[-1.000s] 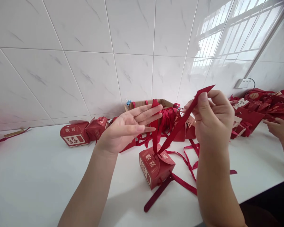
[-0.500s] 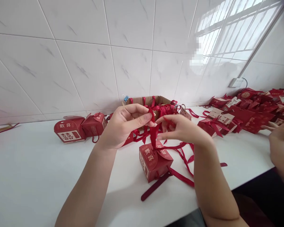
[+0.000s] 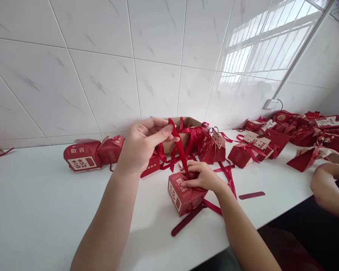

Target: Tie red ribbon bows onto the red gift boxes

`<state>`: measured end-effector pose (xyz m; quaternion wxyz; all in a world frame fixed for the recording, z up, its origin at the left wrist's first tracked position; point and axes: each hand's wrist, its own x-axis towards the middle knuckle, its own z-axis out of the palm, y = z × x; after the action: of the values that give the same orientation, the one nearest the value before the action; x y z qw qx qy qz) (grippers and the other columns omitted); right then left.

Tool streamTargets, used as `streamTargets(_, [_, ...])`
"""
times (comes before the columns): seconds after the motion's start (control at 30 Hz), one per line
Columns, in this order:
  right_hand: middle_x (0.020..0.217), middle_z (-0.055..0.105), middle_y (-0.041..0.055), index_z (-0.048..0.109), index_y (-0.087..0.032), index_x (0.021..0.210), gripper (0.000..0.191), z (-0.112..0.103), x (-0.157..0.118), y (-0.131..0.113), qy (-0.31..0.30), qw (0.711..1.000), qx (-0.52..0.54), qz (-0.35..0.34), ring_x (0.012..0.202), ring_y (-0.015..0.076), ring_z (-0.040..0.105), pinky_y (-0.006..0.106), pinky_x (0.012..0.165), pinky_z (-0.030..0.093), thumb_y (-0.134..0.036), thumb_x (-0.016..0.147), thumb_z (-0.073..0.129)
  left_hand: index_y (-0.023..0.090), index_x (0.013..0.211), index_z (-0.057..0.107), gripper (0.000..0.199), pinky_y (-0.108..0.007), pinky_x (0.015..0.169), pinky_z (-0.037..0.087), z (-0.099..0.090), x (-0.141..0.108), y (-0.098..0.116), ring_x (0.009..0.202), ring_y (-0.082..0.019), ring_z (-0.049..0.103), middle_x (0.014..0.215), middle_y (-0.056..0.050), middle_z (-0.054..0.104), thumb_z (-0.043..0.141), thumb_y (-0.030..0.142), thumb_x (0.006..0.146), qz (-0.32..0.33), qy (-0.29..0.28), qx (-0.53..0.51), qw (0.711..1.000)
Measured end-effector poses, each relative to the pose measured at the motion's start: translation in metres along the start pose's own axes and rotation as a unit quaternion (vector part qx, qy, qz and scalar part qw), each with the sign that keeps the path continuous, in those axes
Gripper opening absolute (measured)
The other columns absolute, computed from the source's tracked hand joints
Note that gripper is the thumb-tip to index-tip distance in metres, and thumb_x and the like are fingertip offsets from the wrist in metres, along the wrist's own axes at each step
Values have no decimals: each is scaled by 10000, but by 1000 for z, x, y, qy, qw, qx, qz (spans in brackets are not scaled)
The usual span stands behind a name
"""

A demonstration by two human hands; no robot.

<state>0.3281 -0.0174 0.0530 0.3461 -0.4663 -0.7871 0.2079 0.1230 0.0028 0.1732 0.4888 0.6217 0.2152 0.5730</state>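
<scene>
My left hand (image 3: 149,141) is raised and pinches a red ribbon (image 3: 181,150) between thumb and fingers. Down from that pinch the ribbon runs taut to the top of a red gift box (image 3: 175,194) with pale lettering. On the lid of this box lies my right hand (image 3: 200,177), its thumb and fingers gripping the top around the ribbon's foot; the fingertips are partly hidden. A dark red strap (image 3: 186,222) lies against the box's lower front, and more ribbon trails out to the right.
Behind stands a cardboard box (image 3: 193,121) hung with red ribbons. Two red boxes (image 3: 100,152) sit at left. Finished-looking boxes with bows (image 3: 244,154) and a large pile (image 3: 305,124) lie right. Another person's hands (image 3: 324,154) hold a red piece there. A loose strap (image 3: 252,195) lies nearer.
My right hand has come down from beside my left hand onto the box lid. My left hand still holds the ribbon up, now stretched. The view has shifted slightly right.
</scene>
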Motion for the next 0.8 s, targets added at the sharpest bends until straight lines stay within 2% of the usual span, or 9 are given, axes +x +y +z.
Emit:
streamTargets(0.17, [890,651,38,628,-198,656,284,2,0,-4,7,999,-26,18,792,180,588,282,649,441,-448,738,735,168,755,691,83,-250,662,573,1,2,-3,660,-154,706,687,18,682,748,201,705,23,25,-3,999])
streamTargets(0.3, [730,600,6,528,-189,569,396,6,2,-9,38,995,-63,64,670,145,531,267,567,372,-493,731,724,164,767,697,65,-244,663,573,1,2,-4,660,-151,708,697,11,689,727,197,720,26,30,16,999])
streamTargets(0.4, [676,569,-4,509,-187,557,412,7,4,-10,59,992,-72,82,618,133,491,264,546,339,-495,737,715,161,771,698,88,-259,678,577,-1,1,-3,662,-158,706,705,4,691,735,214,712,24,32,31,999])
streamTargets(0.57, [792,634,6,606,-206,650,345,4,4,-5,60,992,-44,101,670,146,536,261,562,368,-525,756,688,155,750,700,127,-274,655,569,-8,3,1,631,-152,674,700,-8,685,759,237,673,17,46,72,996])
streamTargets(0.7, [728,614,15,560,-195,581,420,2,5,3,81,989,-56,107,643,152,521,277,552,361,-560,766,656,159,704,708,84,-240,576,515,-17,4,4,583,-126,615,632,-9,655,746,228,673,8,48,114,992])
streamTargets(0.8, [842,663,30,625,-206,644,379,1,6,9,98,988,-41,113,725,176,572,292,610,413,-564,766,651,173,682,718,45,-238,581,495,-23,5,2,580,-122,595,609,-4,653,734,211,667,4,63,149,987])
